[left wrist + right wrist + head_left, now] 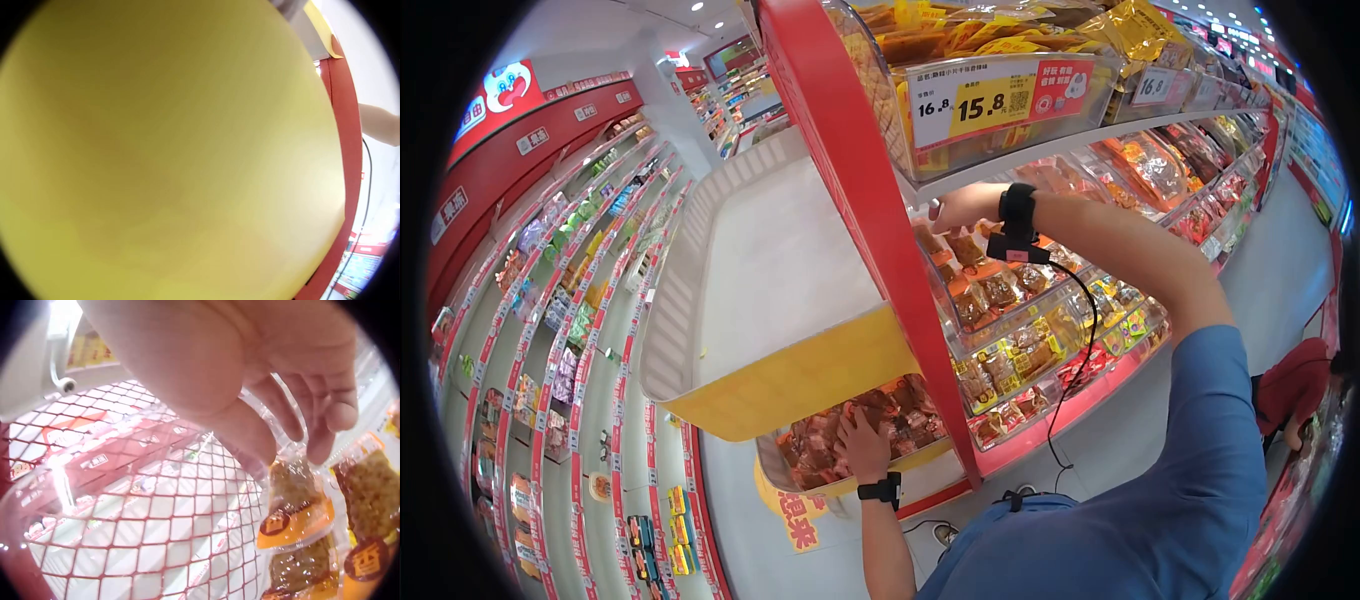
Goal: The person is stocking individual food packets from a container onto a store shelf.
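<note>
In the head view my left hand (pixel 865 445) rests on dark red-brown packets (pixel 805 445) in the lower yellow-sided bin, its fingers spread. A yellow surface (pixel 169 150) fills most of the left wrist view, hiding that hand's fingers. My right hand (pixel 972 208) reaches into a clear shelf bin under the large price label (pixel 975 105). In the right wrist view the right hand (pixel 250 369) has curled fingers and thumb at the top of a clear and orange snack packet (pixel 295 519), seemingly pinching it. More brown snack packets (pixel 369 500) lie beside it.
A red upright post (pixel 840 160) stands between the two hands. Above the lower bin is a white-lined basket (pixel 770 250). Red mesh (pixel 150 537) borders the right hand's bin. A person in red (pixel 1290 385) is at the right, and a black cable (pixel 1090 350) hangs from the right wrist.
</note>
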`<state>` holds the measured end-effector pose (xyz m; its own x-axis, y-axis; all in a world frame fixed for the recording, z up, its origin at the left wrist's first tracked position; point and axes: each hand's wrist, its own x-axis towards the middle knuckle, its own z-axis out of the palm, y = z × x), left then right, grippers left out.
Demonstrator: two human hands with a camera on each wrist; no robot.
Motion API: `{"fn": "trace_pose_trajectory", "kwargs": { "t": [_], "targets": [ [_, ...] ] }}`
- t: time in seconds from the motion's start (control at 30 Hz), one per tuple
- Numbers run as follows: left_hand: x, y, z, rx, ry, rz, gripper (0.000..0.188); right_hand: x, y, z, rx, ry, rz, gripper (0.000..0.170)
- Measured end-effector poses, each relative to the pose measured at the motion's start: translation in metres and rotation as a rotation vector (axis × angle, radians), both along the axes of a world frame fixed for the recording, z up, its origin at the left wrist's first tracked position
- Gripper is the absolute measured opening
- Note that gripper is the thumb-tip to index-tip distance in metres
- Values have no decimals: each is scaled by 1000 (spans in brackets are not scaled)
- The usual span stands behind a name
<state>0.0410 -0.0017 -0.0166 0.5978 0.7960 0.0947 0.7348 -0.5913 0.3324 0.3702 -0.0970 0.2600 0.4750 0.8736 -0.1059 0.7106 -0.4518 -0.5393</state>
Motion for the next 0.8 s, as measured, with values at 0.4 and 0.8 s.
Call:
{"fn": "trace_pose_trajectory", "kwargs": {
  "t": [0.4,0.8],
  "targets": [
    [0,-7,24,-14,14,-26,68,-49,-158,-4,103,-554,163,33],
    [2,-4,23,-180,-37,8,85,-100,-259,-131,1014,-293,-418,16]
  ]
}}
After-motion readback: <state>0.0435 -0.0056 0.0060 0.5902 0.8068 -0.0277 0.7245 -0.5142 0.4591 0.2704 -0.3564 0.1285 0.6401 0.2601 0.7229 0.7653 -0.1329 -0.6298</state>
